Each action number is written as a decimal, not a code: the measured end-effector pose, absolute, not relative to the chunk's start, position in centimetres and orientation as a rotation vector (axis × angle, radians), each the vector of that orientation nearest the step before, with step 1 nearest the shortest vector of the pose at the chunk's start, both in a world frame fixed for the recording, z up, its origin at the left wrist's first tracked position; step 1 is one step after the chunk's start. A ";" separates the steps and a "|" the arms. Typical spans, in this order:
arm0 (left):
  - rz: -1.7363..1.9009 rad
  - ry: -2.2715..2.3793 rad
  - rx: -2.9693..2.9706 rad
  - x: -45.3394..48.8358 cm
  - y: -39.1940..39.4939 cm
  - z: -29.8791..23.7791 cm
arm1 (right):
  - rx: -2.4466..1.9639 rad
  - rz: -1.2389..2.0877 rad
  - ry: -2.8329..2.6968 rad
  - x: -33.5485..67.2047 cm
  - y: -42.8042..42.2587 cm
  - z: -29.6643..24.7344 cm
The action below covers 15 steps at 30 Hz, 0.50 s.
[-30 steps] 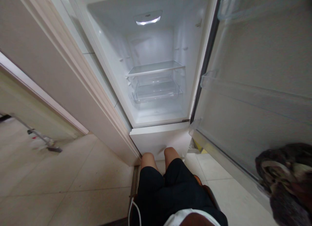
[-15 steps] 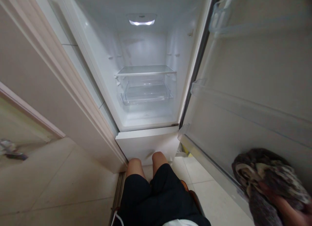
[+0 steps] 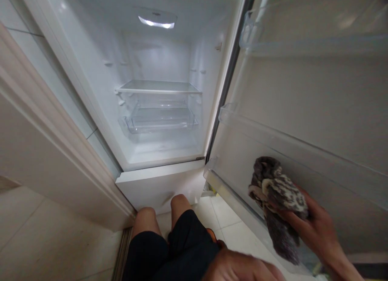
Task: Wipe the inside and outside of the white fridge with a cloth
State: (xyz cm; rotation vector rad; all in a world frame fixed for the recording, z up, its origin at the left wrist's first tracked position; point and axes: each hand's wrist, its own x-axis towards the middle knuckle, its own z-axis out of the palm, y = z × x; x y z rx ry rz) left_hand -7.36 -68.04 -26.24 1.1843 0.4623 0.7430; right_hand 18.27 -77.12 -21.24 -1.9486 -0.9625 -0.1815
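Note:
My right hand [image 3: 318, 226] grips a bunched, fluffy cloth [image 3: 285, 196], dark grey-brown with a cream pattern, and one end of it hangs down. Hand and cloth are in front of the lower inside of the open fridge door [image 3: 303, 91], by its bottom door shelf; whether the cloth touches the door I cannot tell. At the bottom edge of the view, over the lap, is my left hand [image 3: 242, 267], blurred and cut off, with its fingers hidden.
Ahead stands the open fridge [image 3: 121, 167], lit by a lamp [image 3: 156, 21]. Inside are a glass shelf [image 3: 160, 86] and a clear drawer [image 3: 160, 123]. A white lower front panel [image 3: 157, 188] is close to my knees. A door frame [image 3: 60, 127] rises at the left.
My right hand has moved left and up in the view with the cloth, which is more bunched. My left hand has come into view at the bottom. The camera has turned slightly right.

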 end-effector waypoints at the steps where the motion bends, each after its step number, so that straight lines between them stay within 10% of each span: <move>1: 0.721 0.422 1.175 -7.2 -68.3 -25.6 | -1.925 -0.155 -0.999 18.0 -76.2 -20.7; 15: 1.051 0.588 1.185 -4.1 -66.0 -23.8 | -1.611 0.275 -1.486 10.9 -69.7 -18.5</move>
